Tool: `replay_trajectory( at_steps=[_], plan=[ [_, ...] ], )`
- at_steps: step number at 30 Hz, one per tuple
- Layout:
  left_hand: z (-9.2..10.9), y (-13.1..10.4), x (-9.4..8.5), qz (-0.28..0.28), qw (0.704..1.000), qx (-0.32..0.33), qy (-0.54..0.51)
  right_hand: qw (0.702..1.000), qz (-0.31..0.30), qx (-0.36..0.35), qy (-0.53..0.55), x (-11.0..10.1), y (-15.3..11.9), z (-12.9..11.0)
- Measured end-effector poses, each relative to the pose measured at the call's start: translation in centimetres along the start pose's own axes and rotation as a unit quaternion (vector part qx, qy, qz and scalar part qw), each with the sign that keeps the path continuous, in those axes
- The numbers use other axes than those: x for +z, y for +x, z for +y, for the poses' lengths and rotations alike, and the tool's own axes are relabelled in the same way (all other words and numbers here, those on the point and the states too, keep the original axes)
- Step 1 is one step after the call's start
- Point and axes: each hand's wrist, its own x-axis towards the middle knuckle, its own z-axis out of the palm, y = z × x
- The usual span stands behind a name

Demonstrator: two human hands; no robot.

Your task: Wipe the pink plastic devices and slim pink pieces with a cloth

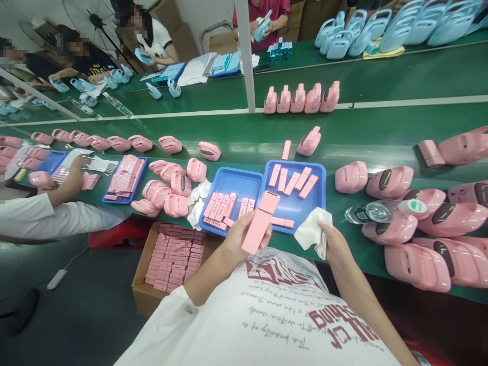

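My left hand (238, 239) is closed round a long pink plastic piece (256, 231), tilted with its far end over the trays. In my right hand (337, 241) a crumpled white cloth (311, 227) is pinched between fingers and thumb, just right of the pink piece and apart from it. Beyond my hands lie two blue trays side by side. The left tray (244, 179) has several small pink strips grouped in it. Several more pink strips are spread in the right tray (297, 207), and one strip (286, 150) lies just past its far edge.
Glossy pink housings (417, 267) crowd the right, with a clear bottle (375, 212) lying among them. More housings (176, 205) cluster at left. Below stands a carton (141, 284) of pink pieces. A co-worker's hand (75, 175) works at far left; others sit across the bench.
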Motion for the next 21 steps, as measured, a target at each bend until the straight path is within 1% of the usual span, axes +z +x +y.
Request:
replay_trajectory(
  at_steps=[2,4,7,10,12,13,14,15,16,17,18,19,20,21],
  plan=[
    [0.3,0.0,0.0,-0.013,0.998,-0.035,-0.042,1.000,0.007,0.006,0.007,-0.1,-0.2,0.1],
    [0.5,-0.1,0.0,-0.026,0.995,-0.050,-0.079,1.000,-0.009,0.007,0.012,-0.3,-0.4,0.1],
    [0.4,-0.5,-0.4,-0.052,0.992,-0.044,-0.110,1.000,-0.009,0.013,0.005,-0.5,-0.6,0.2],
    [0.0,-0.7,-1.0,-0.055,0.993,-0.029,-0.096,1.000,0.001,0.013,-0.005,-0.7,-0.4,0.4],
    [-0.2,-0.6,-1.7,-0.027,0.998,-0.029,-0.048,1.000,-0.007,0.004,-0.007,-0.8,-0.1,0.5],
    [-0.3,-0.5,-2.2,-0.006,0.999,-0.036,0.002,1.000,-0.007,0.001,-0.007,-0.9,0.0,0.6],
    [-0.4,-0.4,-2.8,0.019,0.996,-0.048,0.078,1.000,-0.001,0.000,-0.007,-1.0,0.2,0.7],
    [-0.5,-0.3,-3.4,0.047,0.980,-0.060,0.183,1.000,0.008,0.000,-0.006,-1.1,0.4,0.8],
    [-0.7,-0.2,-4.1,0.077,0.945,-0.070,0.311,1.000,0.018,-0.001,-0.006,-1.2,0.5,0.9],
    [-1.1,-0.1,-4.9,0.101,0.883,-0.090,0.449,1.000,0.025,-0.002,-0.006,-1.3,0.6,0.9],
    [-1.5,0.0,-5.6,0.115,0.802,-0.120,0.573,1.000,0.029,-0.003,-0.006,-1.4,0.7,1.0],
    [-2.1,0.2,-6.4,0.119,0.721,-0.154,0.665,1.000,0.029,-0.003,-0.007,-1.5,0.8,1.1],
    [-2.8,0.4,-7.0,0.116,0.654,-0.191,0.722,1.000,0.028,-0.002,-0.008,-1.6,0.8,1.1],
    [-3.7,0.6,-7.6,0.107,0.612,-0.232,0.749,1.000,0.027,0.000,-0.010,-1.7,0.7,1.1]
  ],
)
